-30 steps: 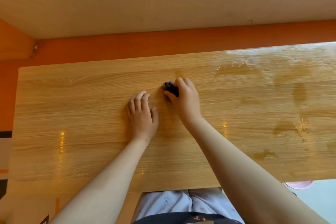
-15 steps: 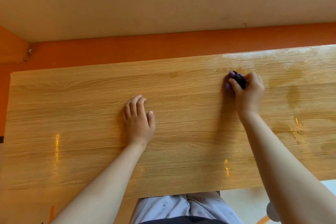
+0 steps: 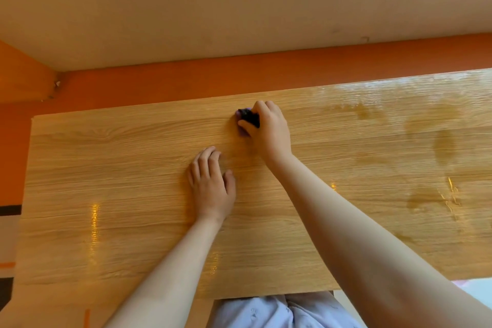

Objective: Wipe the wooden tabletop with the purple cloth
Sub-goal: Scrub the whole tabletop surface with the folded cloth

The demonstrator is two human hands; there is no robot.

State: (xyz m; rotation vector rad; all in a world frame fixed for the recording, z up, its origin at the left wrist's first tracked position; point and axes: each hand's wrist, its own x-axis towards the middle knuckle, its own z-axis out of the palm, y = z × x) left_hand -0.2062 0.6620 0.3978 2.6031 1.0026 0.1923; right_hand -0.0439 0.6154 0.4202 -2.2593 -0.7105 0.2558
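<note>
The wooden tabletop (image 3: 119, 168) fills most of the view, light oak grain with a glossy sheen. My right hand (image 3: 269, 133) grips a bunched dark purple cloth (image 3: 247, 117) and presses it onto the wood near the far edge, a little right of centre. Only a small part of the cloth shows past my fingers. My left hand (image 3: 211, 189) rests palm down on the tabletop, fingers lightly bent, just below and left of the cloth.
Wet smears and darker damp patches (image 3: 442, 146) cover the right part of the tabletop. An orange wall band (image 3: 186, 80) runs behind the far edge, with a beige wall above. My light trousers (image 3: 279, 311) show below the near edge.
My right hand with the cloth swept right half a second ago and has now come back left toward the centre, close to the far edge. My left hand stayed put.
</note>
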